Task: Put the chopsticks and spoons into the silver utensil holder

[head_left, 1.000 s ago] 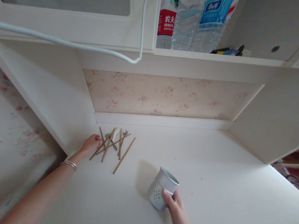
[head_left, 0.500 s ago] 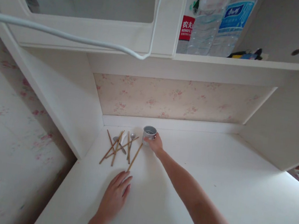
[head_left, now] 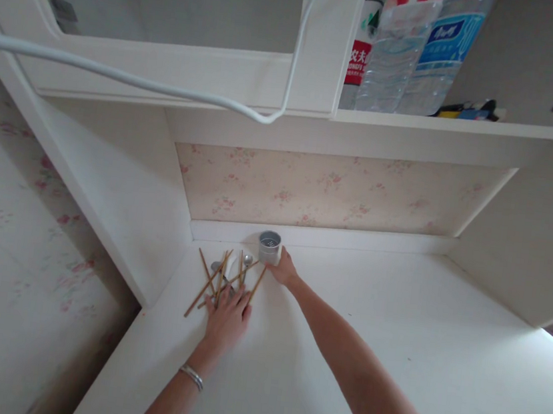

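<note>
A small grey metal cup (head_left: 269, 247) stands upright at the back of the white desk (head_left: 364, 352), close to the rear ledge. My right hand (head_left: 284, 270) reaches far forward and grips its side. To the left lies a loose pile of wooden chopsticks (head_left: 212, 280) with a metal spoon (head_left: 248, 259) among them. My left hand (head_left: 226, 317) lies flat with fingers spread, its fingertips on the near ends of the chopsticks. A silver bracelet (head_left: 192, 376) circles that wrist.
A shelf above holds plastic water bottles (head_left: 417, 49) and small dark items (head_left: 469, 112). A white cable (head_left: 121, 74) droops across the upper cabinet. White side panels (head_left: 121, 195) close in the desk on the left and right. Floral wallpaper (head_left: 319, 189) backs the alcove.
My right hand carried the cup from the near desk to the back by the chopsticks. My left hand drew back from the pile, then moved forward onto its near ends.
</note>
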Motion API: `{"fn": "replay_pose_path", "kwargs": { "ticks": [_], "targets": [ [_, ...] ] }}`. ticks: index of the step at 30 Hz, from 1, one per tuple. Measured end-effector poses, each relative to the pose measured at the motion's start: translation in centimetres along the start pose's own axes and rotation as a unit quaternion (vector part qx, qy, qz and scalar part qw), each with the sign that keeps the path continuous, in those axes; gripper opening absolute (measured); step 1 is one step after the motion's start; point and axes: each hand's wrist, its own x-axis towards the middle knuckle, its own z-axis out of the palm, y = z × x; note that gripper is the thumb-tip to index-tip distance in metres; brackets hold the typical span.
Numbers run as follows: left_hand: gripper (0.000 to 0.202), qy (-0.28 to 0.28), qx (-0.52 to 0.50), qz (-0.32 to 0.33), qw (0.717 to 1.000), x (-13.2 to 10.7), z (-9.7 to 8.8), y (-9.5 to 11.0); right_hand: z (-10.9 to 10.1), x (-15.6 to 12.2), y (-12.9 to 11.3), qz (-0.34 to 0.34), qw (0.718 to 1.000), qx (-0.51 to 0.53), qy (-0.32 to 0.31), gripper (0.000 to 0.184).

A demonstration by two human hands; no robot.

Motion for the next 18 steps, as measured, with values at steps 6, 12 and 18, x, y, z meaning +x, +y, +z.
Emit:
{"fn": "replay_pose_path", "kwargs": {
  "ticks": [6,12,18],
  "targets": [
    [0.04,-0.052,-0.011,-0.039,0.998,2.6,-0.3,-2.5,-4.3,-8.9,4.0,0.021,1.0,0.011,-0.015,0.055],
    [0.039,-0.068,-0.02,-0.023,0.997,3.6,-1.0,-3.8,-9.0,-19.8,7.5,0.021,0.998,0.046,0.037,0.04],
    [0.036,0.006,-0.007,-0.015,1.0,1.7,-2.2,-1.4,-10.3,-22.9,6.8,0.043,0.995,0.049,0.071,0.042]
  ]
}}
